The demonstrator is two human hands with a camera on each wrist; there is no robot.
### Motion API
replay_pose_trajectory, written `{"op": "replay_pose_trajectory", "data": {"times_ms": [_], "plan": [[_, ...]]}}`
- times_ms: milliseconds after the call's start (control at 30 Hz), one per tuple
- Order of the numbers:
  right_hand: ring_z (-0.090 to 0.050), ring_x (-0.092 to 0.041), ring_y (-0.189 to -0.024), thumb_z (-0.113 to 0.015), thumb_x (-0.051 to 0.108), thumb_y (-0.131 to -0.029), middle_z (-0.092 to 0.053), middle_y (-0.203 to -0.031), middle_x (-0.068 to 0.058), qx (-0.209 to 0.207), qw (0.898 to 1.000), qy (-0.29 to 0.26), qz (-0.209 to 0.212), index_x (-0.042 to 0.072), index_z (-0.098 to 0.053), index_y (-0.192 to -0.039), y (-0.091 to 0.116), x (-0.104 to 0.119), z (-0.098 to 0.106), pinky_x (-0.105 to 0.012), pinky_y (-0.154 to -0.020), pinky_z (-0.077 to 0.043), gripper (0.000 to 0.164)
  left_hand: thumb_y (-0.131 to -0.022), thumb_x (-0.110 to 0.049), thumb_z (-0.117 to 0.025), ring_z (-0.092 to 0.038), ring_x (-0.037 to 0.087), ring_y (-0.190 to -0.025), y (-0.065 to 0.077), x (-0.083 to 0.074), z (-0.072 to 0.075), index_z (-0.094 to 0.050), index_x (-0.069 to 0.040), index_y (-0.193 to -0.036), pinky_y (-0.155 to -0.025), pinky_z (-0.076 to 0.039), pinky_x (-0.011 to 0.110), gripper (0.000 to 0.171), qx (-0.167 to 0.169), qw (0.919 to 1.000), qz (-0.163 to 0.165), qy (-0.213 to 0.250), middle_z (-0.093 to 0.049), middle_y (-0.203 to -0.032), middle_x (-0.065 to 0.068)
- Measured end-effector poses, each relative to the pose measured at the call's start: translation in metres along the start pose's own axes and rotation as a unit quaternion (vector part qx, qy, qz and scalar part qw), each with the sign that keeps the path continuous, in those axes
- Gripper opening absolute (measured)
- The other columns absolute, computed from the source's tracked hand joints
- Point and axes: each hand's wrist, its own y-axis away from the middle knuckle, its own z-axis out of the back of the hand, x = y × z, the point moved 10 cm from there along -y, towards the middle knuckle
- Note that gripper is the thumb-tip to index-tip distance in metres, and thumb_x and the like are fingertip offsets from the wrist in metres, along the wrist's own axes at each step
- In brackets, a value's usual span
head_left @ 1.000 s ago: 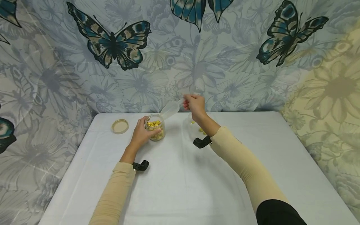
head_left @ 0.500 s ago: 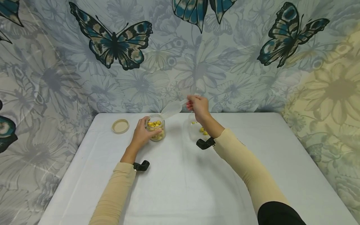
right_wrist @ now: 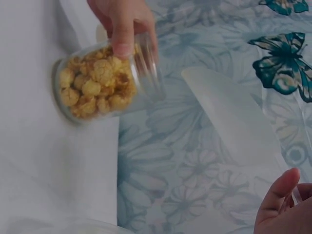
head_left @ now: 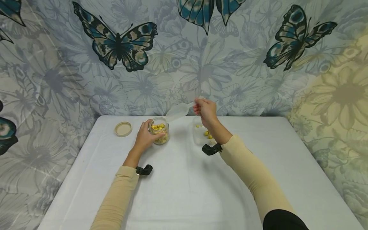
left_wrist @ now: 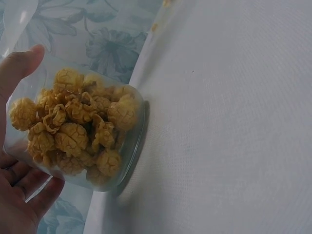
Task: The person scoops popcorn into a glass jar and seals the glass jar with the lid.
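Note:
A glass jar [head_left: 159,131] of yellow popcorn stands upright and uncovered on the white table. My left hand [head_left: 145,136] grips it from the left, with the thumb across its front; popcorn [left_wrist: 73,126] shows through the glass in the left wrist view. My right hand [head_left: 206,111] pinches the handle of a translucent plastic scoop [head_left: 176,112] above the table's back edge. The scoop's tip is near the jar's mouth, and I see no popcorn in the scoop [right_wrist: 234,117]. Below the right wrist sits a clear container [head_left: 197,138] with a few popcorn pieces, partly hidden by the forearm.
Left of the jar a round beige lid [head_left: 123,129] lies on the white-covered table [head_left: 178,191]. Close behind the table hangs a butterfly-patterned backdrop [head_left: 204,73]. Each wrist carries a black camera mount.
My right hand has moved a little to the right with the scoop, its tip drawing slightly away from the jar's mouth. More of the clear container shows. The left hand keeps its grip on the jar.

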Motion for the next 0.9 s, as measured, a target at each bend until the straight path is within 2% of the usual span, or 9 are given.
{"op": "replay_pose_trajectory", "data": {"times_ms": [133, 300, 433, 767, 900], "plan": [[-0.055, -0.007, -0.046, -0.059, 0.009, -0.096, -0.061, -0.058, 0.0, -0.006, 1.0, -0.017, -0.003, -0.002, -0.063, -0.095, 0.0, -0.001, 0.001, -0.016, -0.043, -0.047, 0.011, -0.074, -0.048, -0.082, -0.042, 0.035, -0.132, -0.001, 0.0, 0.0, -0.033, -0.007, -0.148, -0.112, -0.035, 0.054, 0.098, -0.003, 1.0, -0.003, -0.004, -0.041, -0.142, 0.018], [-0.054, -0.007, -0.045, -0.059, 0.008, -0.096, -0.06, -0.057, 0.0, -0.007, 0.999, -0.035, -0.006, 0.0, -0.062, -0.089, 0.001, -0.001, 0.005, -0.015, -0.043, -0.047, 0.01, -0.074, -0.049, -0.082, -0.042, 0.035, -0.132, -0.002, 0.001, 0.0, -0.033, -0.007, -0.147, -0.112, -0.036, 0.053, 0.097, -0.006, 0.9999, -0.006, -0.006, -0.042, -0.141, 0.018], [-0.054, -0.006, -0.046, -0.058, 0.008, -0.096, -0.06, -0.057, 0.001, -0.004, 0.999, -0.045, -0.01, -0.003, -0.061, -0.094, 0.003, -0.001, 0.011, -0.015, -0.044, -0.047, 0.011, -0.073, -0.049, -0.082, -0.043, 0.035, -0.132, -0.002, 0.003, -0.001, -0.034, -0.008, -0.147, -0.112, -0.036, 0.054, 0.097, -0.009, 0.9999, -0.005, -0.005, -0.043, -0.14, 0.018], [-0.054, -0.007, -0.048, -0.057, 0.01, -0.098, -0.06, -0.06, 0.0, -0.016, 0.998, -0.066, -0.017, 0.002, -0.061, -0.092, 0.01, 0.002, 0.037, -0.014, -0.044, -0.046, 0.011, -0.073, -0.05, -0.082, -0.041, 0.035, -0.134, -0.002, 0.003, -0.003, -0.033, -0.007, -0.148, -0.113, -0.034, 0.054, 0.099, -0.004, 1.0, -0.003, 0.0, -0.042, -0.141, 0.019], [-0.054, -0.008, -0.048, -0.059, 0.01, -0.097, -0.061, -0.061, -0.001, -0.03, 0.997, -0.074, -0.02, -0.001, -0.063, -0.095, 0.011, -0.002, 0.05, -0.015, -0.044, -0.046, 0.013, -0.073, -0.05, -0.082, -0.041, 0.035, -0.133, -0.002, 0.002, -0.002, -0.033, -0.007, -0.148, -0.113, -0.035, 0.054, 0.098, -0.008, 1.0, -0.002, -0.005, -0.042, -0.141, 0.019]]}}
